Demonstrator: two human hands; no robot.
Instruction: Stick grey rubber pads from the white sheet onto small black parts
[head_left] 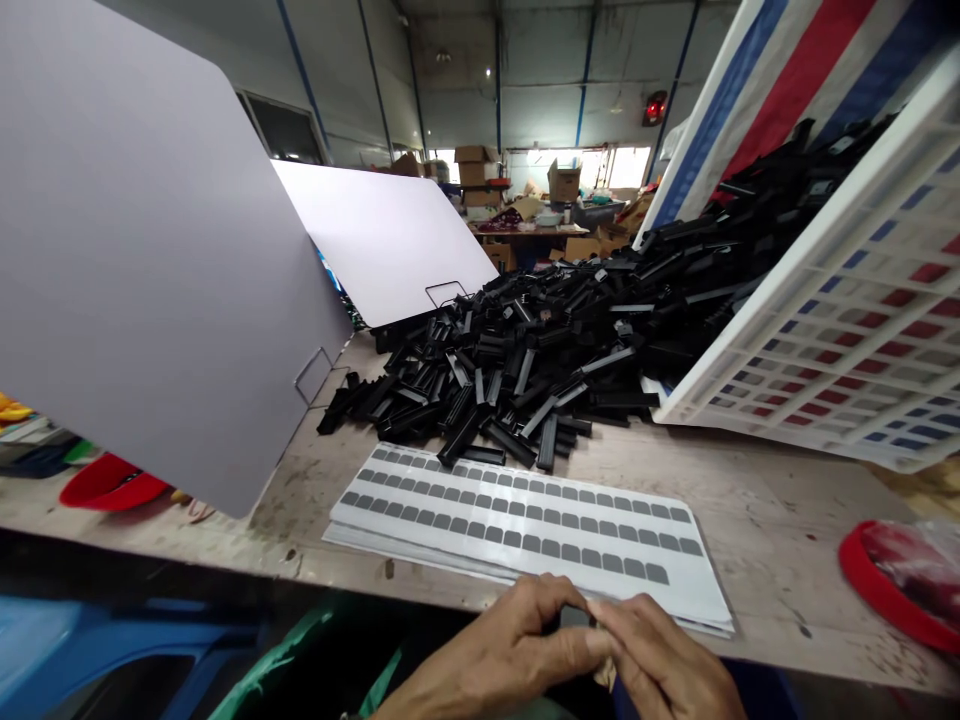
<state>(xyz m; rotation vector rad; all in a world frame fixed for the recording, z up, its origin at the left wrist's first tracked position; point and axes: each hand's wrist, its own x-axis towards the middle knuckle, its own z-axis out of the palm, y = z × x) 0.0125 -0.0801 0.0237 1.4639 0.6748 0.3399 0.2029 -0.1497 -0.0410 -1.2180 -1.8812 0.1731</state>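
Observation:
My left hand (pixel 517 640) and my right hand (pixel 664 655) meet at the table's front edge, low in the view. Their fingertips touch around a small dark piece (pixel 574 618), mostly hidden by the fingers. Just beyond them lies a stack of white sheets (pixel 517 515) bearing rows of grey rounded stickers. Some stickers are absent at the right end of the front row. Behind the sheets spreads a large heap of black plastic parts (pixel 510 360).
A tilted white crate (pixel 817 330) spills black parts at the right. Two pale boards (pixel 142 230) on wire stands lean at the left. Red dishes sit at the far left (pixel 112 482) and right edge (pixel 900 590). A blue stool (pixel 112 650) stands below.

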